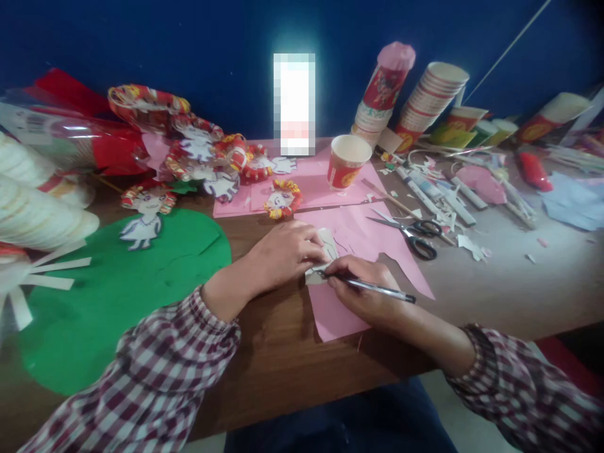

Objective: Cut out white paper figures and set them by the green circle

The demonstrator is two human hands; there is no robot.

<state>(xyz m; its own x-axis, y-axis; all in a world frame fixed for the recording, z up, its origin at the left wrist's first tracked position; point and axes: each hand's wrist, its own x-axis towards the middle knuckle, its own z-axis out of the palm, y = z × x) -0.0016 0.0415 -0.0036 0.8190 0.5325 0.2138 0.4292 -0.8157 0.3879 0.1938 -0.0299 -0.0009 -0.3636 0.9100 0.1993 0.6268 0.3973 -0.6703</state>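
My right hand (365,286) is closed around a pen (377,289) with a clear barrel and dark ends. The pen's tip meets a small pale piece of paper (314,275) that bears drawn lines. My left hand (290,248) rests on the upper left part of that piece, fingers bent lightly and pressing it down. Under both lies a sheet of pink paper (330,314) with a cut, uneven right edge. Black-handled scissors (410,234) lie on its right side, blades apart. Part of the small paper is hidden by my fingers.
A red paper cup (349,162) stands behind the pink sheet. Stacked cups (429,104) lean at the back right, near markers (438,195) and paper scraps. On the left are a green paper disc (189,277), a cut-out paper doll (141,220) and curled red-yellow paper crafts (146,104).
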